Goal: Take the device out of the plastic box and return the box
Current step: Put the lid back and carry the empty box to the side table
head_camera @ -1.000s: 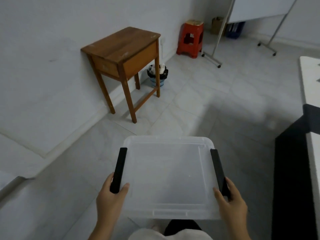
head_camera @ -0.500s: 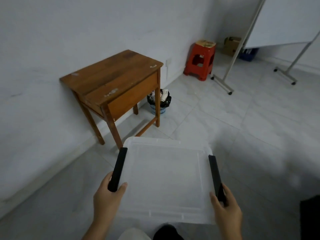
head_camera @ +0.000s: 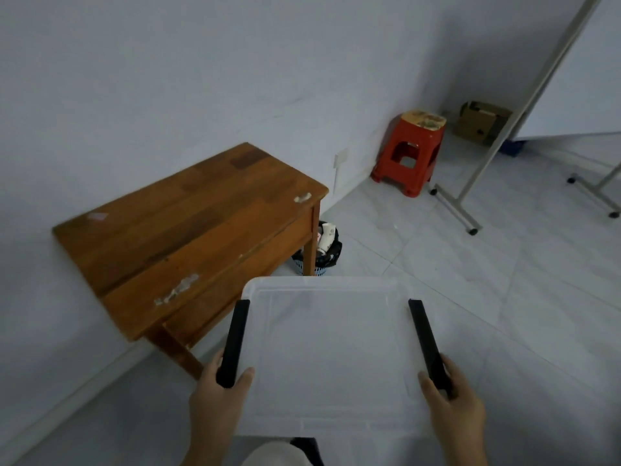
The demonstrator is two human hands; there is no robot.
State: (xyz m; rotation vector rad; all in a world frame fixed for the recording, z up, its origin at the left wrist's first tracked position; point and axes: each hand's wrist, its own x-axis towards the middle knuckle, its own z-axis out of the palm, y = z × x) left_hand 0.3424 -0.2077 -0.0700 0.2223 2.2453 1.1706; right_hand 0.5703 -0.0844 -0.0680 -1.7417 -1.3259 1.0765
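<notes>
Person carries a translucent plastic box (head_camera: pixel 327 358), lid on, level in front of the body above the tiled floor (head_camera: pixel 487 297). Left hand (head_camera: pixel 215 398) is closed around the near end of the black clip handle (head_camera: pixel 233 341) on the box's left edge, thumb lying on the lid. Right hand (head_camera: pixel 453 401) grips the near end of the matching black handle (head_camera: pixel 426 341) on the right edge, thumb likewise on the lid. Box contents cannot be made out through the lid. Box's far left corner sits just beside the front edge of a wooden table (head_camera: pixel 188 230) standing against the wall. Past the table leg: a small waste basket (head_camera: pixel 322 253); further off, a red plastic stool (head_camera: pixel 410 149) and a wheeled metal stand (head_camera: pixel 470 183).
</notes>
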